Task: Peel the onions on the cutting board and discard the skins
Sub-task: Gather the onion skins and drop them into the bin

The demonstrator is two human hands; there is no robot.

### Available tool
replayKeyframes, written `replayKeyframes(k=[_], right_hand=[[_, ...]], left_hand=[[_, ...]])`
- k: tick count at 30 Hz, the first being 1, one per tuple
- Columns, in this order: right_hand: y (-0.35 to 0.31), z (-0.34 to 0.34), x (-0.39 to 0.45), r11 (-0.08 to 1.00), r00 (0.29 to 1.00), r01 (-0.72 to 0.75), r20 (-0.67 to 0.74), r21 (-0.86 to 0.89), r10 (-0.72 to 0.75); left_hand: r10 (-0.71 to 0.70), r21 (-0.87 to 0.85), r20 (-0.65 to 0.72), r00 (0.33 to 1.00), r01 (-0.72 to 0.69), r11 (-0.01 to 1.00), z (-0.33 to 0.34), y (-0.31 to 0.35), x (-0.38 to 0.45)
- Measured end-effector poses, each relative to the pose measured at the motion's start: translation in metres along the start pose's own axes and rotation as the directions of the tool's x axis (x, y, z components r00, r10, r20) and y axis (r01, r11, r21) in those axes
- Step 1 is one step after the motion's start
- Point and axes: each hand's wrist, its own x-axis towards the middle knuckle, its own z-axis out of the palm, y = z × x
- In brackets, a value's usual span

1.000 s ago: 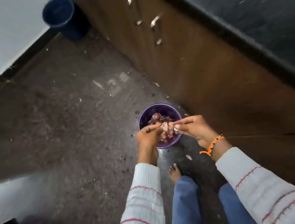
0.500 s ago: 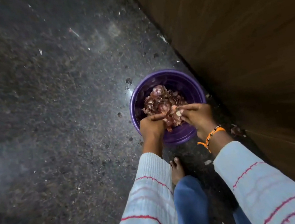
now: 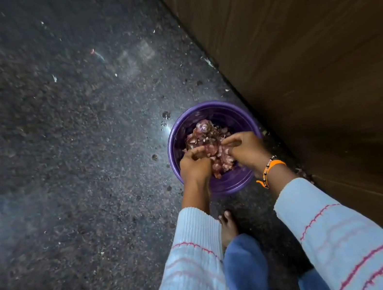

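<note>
A purple plastic bin (image 3: 178, 132) stands on the dark floor beside a wooden cabinet. It holds a heap of reddish-purple onion skins (image 3: 205, 132). My left hand (image 3: 195, 166) and my right hand (image 3: 244, 147) are both down inside the bin, fingers curled around a bunch of skins between them. The right wrist wears an orange beaded band. No cutting board or whole onion is in view.
The brown wooden cabinet front (image 3: 311, 59) runs along the right, close to the bin. The speckled dark floor (image 3: 71, 153) has small scraps scattered on it. My bare foot (image 3: 228, 226) stands just behind the bin.
The view has dropped closer to the bin. Both hands have moved from above the rim down into the skins, and the blue bucket and cabinet handles have left the view.
</note>
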Motion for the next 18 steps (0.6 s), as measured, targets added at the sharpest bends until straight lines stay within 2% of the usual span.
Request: replayKeyframes(k=[2, 6, 13, 18], right_hand=[[-0.011, -0.010, -0.018, 0.991, 1.000, -0.004, 0.015, 0.135, 0.002], [-0.041, -0.044, -0.070, 0.946, 0.997, 0.065, -0.051, 0.316, -0.052], [-0.100, -0.139, -0.215, 0.824, 0.933, 0.347, -0.251, 0.448, -0.257], [-0.124, -0.216, -0.333, 0.689, 0.859, 0.508, -0.359, 0.517, -0.365]], left_hand=[[0.025, -0.082, 0.024, 0.999, -0.023, 0.996, -0.004, 0.016, -0.027], [0.067, -0.209, 0.065, 0.996, -0.052, 0.977, -0.007, 0.049, -0.091], [0.251, -0.347, 0.157, 0.955, -0.184, 0.919, 0.004, 0.113, -0.248], [0.413, -0.339, 0.265, 0.871, -0.316, 0.886, 0.017, 0.142, -0.368]])
